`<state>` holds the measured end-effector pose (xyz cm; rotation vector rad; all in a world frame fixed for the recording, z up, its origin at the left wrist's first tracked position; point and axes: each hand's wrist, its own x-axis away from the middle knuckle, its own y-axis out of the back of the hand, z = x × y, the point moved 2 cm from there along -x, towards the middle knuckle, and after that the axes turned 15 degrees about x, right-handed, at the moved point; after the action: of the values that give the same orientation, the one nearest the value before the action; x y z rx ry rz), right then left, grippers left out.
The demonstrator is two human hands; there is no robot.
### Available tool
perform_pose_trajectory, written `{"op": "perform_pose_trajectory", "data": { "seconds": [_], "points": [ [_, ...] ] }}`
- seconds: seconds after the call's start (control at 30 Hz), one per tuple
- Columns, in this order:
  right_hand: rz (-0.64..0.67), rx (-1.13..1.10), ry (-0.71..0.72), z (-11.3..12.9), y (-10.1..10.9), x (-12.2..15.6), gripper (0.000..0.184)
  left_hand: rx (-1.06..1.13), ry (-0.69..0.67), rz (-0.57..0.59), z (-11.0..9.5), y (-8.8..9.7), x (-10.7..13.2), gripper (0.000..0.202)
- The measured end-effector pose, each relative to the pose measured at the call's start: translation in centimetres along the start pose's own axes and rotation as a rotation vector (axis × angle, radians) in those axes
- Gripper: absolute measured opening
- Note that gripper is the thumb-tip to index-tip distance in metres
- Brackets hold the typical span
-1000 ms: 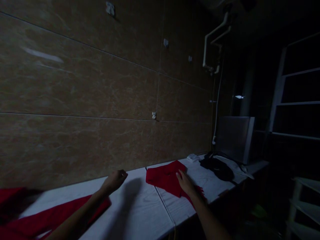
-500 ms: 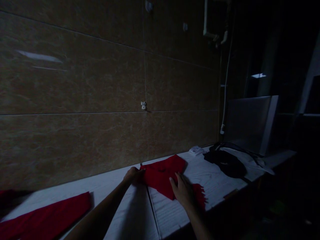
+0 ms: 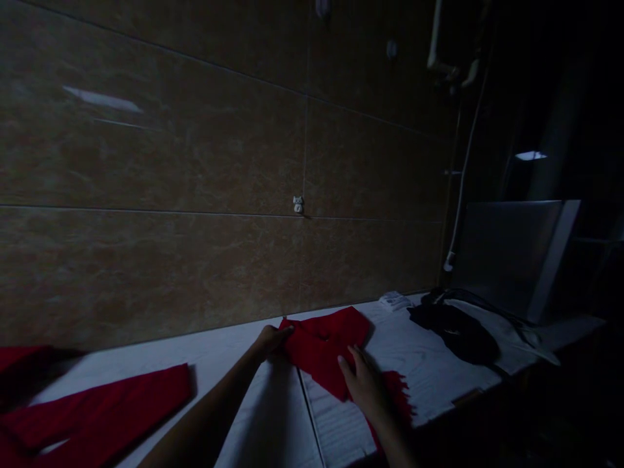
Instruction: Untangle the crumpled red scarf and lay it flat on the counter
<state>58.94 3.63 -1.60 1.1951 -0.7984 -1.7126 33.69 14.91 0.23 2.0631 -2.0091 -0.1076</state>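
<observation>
A red fringed scarf [image 3: 324,344] lies crumpled on the white tabletop [image 3: 429,370] — the left hand [image 3: 272,340] pinches its 9 o'clock edge, the right hand [image 3: 363,383] presses flat, fingers spread, at 6 o'clock.

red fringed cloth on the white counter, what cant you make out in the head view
Head view only:
Middle of the red fringed cloth: hidden under the right hand.
Whether the left hand pinches its corner: fingers turned away, dim.
Long red cloth: cut off by left and bottom edges.
Black bundle: too dark to identify.
Small white folded item: too small to identify.
</observation>
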Motion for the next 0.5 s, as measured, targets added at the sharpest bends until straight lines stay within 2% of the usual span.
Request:
{"op": "perform_pose_trajectory", "data": {
  "seconds": [0.07,0.17,0.33,0.43,0.5],
  "points": [
    [0.018,-0.052,0.029,1.2,-0.4,1.0,0.065,0.0,0.011,0.004,0.4,1.7,0.7,0.048],
    [0.022,-0.083,0.049,3.3,-1.3,3.1,0.068,-0.049,0.024,0.034,1.3,5.3,2.0,0.049],
    [0.105,-0.052,0.125,5.6,-4.2,5.8,0.069,-0.211,0.024,0.047,2.3,11.8,4.9,0.044],
    [0.107,0.027,0.169,6.7,-4.7,6.2,0.068,-0.31,-0.065,-0.038,1.9,16.7,6.5,0.045],
    [0.041,0.041,0.209,8.6,-3.4,6.3,0.066,-0.367,-0.112,-0.102,1.6,21.3,7.6,0.045]
  ]
}}
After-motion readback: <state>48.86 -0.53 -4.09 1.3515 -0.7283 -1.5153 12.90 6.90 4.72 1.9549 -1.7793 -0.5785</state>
